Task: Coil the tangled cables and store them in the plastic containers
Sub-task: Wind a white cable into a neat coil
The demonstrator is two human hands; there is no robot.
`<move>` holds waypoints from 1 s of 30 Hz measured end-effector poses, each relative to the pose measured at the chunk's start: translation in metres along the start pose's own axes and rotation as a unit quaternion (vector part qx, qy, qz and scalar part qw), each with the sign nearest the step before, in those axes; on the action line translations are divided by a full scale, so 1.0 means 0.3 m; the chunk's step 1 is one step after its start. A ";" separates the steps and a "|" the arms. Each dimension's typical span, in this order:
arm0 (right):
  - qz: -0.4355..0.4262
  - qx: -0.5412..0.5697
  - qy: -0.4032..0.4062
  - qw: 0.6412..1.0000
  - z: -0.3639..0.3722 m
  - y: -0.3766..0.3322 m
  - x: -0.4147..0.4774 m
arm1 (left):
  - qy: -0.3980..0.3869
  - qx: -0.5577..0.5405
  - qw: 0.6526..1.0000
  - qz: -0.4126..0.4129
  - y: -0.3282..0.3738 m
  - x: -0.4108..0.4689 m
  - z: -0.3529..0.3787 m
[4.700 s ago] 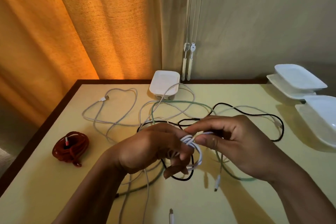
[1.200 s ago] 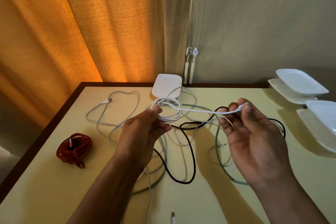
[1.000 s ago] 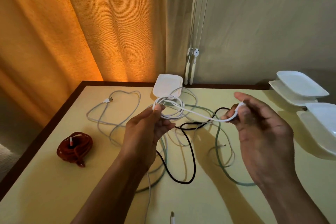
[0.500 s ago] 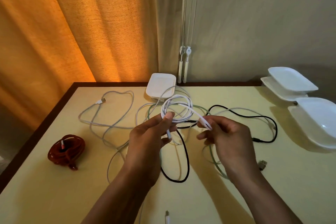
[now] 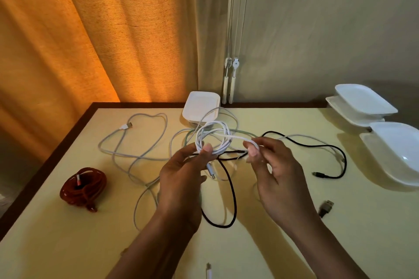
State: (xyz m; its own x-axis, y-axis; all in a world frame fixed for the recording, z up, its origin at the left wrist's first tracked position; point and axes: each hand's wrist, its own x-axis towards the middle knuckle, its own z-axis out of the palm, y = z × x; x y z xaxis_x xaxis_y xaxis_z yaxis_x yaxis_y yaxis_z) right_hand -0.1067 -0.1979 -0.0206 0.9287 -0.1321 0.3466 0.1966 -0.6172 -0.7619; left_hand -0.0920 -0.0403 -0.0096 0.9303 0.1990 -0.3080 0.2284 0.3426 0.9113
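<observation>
Right, near edge of the worktop (image 5: 68, 244) first: a white plug (image 5: 208, 273) lies there, its cable out of frame. Past it, both hands are raised over the tangle. Left hand (image 5: 181, 179) pinches the white cable coil (image 5: 212, 138) at its lower side, thumb on top of several stacked loops; one plug end hangs just below the thumb. Right hand (image 5: 276, 174) pinches the coil's free tail between thumb and forefinger, just right of the loops (other fingers loosely spread). Under the hands a black cable (image 5: 222, 226) makes a long loop on the worktop, then runs right and ends in a small plug near the open container (image 5: 385, 142). Grey USB plug (image 5: 325, 207) lies apart, right of the right wrist. Left side: red cable (image 5: 83, 186) is coiled and sits on the worktop, not in any container. Further back a pale grey cable (image 5: 126, 126) sprawls loose, and a green cable (image 5: 242, 132) tangles behind the coil. Far edge: closed white container (image 5: 200, 106), cables touching its front. Far right: two stacked containers (image 5: 362, 101) behind the open one. Orange curtain (image 5: 113, 41) and blind cords (image 5: 231, 79) at the back
</observation>
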 end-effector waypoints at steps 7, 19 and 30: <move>0.112 0.174 0.107 0.972 -0.002 -0.010 0.028 | -0.047 0.022 0.999 0.003 0.005 -0.013 0.000; 0.340 0.499 -0.056 0.795 0.001 -0.044 0.046 | -0.104 -0.045 0.992 -0.051 -0.016 -0.006 0.011; 0.205 0.408 -0.025 0.890 0.015 -0.121 -0.011 | -0.114 -0.112 0.983 -0.087 -0.019 0.000 0.010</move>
State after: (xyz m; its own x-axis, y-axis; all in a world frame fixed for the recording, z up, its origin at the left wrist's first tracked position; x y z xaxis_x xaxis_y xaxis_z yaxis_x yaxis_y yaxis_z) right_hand -0.1154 -0.1714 0.0034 0.9836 -0.1698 -0.0608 -0.0176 0.2452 -0.9693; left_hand -0.0926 -0.0451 -0.0140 0.9284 -0.0825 -0.3624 0.3454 0.5516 0.7592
